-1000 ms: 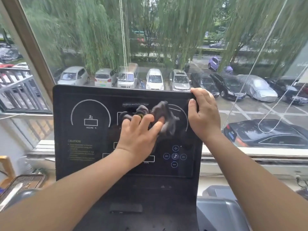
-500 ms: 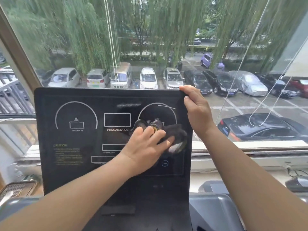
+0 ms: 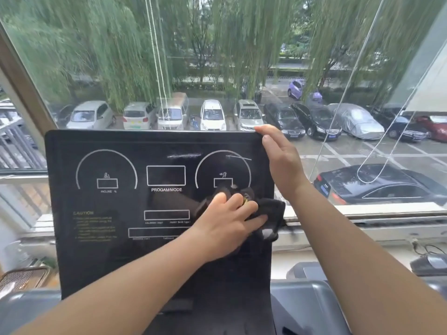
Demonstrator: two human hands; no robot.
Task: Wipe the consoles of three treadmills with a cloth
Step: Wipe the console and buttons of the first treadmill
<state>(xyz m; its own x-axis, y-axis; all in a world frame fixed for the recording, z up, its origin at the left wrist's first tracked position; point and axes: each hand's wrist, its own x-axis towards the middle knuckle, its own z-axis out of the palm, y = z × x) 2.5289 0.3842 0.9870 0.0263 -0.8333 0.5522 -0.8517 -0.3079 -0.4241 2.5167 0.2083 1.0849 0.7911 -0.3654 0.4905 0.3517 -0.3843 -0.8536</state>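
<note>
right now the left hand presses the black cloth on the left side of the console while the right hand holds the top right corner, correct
Wrong side. The head view shows the left hand pressing the black cloth on the right side of the console, below the right-hand dial. The right hand does hold the top right corner.

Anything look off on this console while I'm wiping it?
Two pale streaks mark the console above the right dial, while the cloth under the left hand sits lower down. The centre label reads PROGAM/MODE, a misprint. No damage shows.
</note>
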